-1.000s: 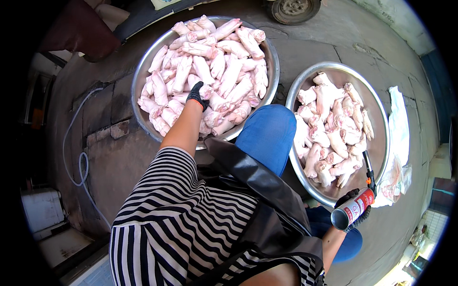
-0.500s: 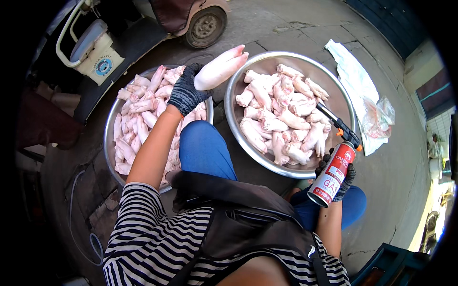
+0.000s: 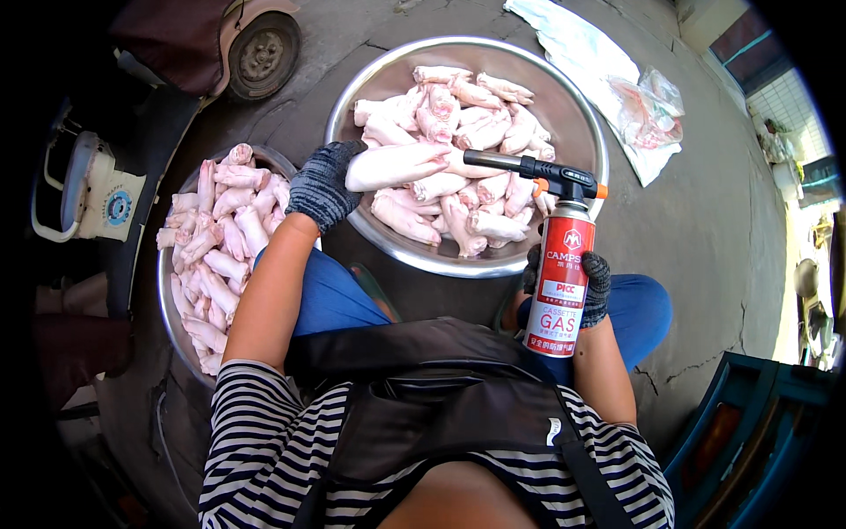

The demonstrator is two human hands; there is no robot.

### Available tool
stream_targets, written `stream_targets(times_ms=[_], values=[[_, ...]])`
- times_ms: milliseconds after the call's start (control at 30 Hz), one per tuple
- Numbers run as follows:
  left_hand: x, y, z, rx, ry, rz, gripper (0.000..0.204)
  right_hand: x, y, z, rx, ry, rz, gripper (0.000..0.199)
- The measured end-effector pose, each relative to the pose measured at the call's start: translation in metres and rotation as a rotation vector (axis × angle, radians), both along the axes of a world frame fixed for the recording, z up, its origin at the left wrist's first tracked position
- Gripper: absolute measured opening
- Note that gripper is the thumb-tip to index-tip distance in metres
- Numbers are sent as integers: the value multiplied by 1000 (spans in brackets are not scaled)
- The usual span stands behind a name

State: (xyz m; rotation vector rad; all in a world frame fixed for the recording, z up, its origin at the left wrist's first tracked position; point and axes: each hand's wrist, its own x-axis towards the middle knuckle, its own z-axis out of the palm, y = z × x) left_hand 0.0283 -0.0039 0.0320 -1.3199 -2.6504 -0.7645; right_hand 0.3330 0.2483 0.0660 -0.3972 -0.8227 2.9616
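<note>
My left hand, in a grey-black knit glove, grips the cut end of a pale pig's trotter. The trotter lies level above the near left part of a wide steel basin, its hoof end pointing right. My right hand, gloved too, is wrapped round the red and white gas can of a blowtorch. The can stands nearly upright, and the dark nozzle points left at the trotter's hoof end, a short gap away. No flame can be made out. Several trotters lie heaped in the basin below.
A second steel basin, full of trotters, stands at my left. A three-wheeled vehicle is parked beyond it. White sacking with a clear plastic bag lies past the right basin. A dark teal frame is at the lower right.
The trotter in my left hand has come down from tilted to level over the right basin. The blowtorch has turned more upright, its nozzle now close to the trotter. My view has shifted right.
</note>
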Motion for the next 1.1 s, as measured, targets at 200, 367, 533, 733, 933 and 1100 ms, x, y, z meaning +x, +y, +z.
stream_targets(times_ms=[200,367,533,733,933,1100], values=[[4,11,0,-49,-31,14,54,-9,-1,-4,-76,-24,78,67],[-3,12,-3,-48,-45,17,56,-15,0,-4,-38,-60,24,68],[-3,14,2,-105,-70,20,52,-20,1,-4,-37,-54,23,69],[-2,12,1,-103,-82,14,50,-21,2,-2,-18,-68,49,67],[-1,10,-7,-17,-34,-2,49,-19,5,-1,4,-131,47,64],[1,9,-8,-12,23,-19,48,-19,6,2,48,-152,56,61]])
